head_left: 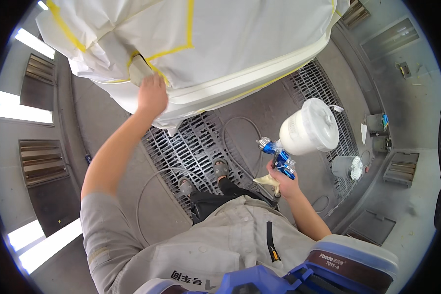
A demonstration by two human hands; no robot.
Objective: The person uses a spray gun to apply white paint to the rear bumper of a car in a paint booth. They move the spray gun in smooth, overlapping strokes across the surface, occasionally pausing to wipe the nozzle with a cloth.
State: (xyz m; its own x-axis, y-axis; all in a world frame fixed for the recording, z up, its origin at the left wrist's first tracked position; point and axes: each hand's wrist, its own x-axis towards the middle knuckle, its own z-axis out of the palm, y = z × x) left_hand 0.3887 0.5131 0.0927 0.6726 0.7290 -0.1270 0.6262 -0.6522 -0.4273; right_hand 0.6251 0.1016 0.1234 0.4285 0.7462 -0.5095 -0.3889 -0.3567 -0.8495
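Observation:
In front of me stands a car body [201, 100], mostly draped in white masking film [235, 39] edged with yellow tape [189, 24]. At its left part a small off-white flap [139, 68] stands beside a dark gap. My left hand [153, 94] is closed at the lower end of this flap, its fingertips partly hidden. My right hand [285, 182] is wrapped round the grip of a blue and silver spray gun [281, 159], held to the right, away from the car. A white paint cup [308, 127] sits on the gun. A pale yellow cloth [267, 180] hangs from the same hand.
A hose [225, 130] loops over the floor near my feet [220, 169]. Metal floor grates [181, 142] lie beneath the car and at the right. A clear plastic container [342, 167] is by the right wall. Vented walls [43, 161] and bright lights enclose the space.

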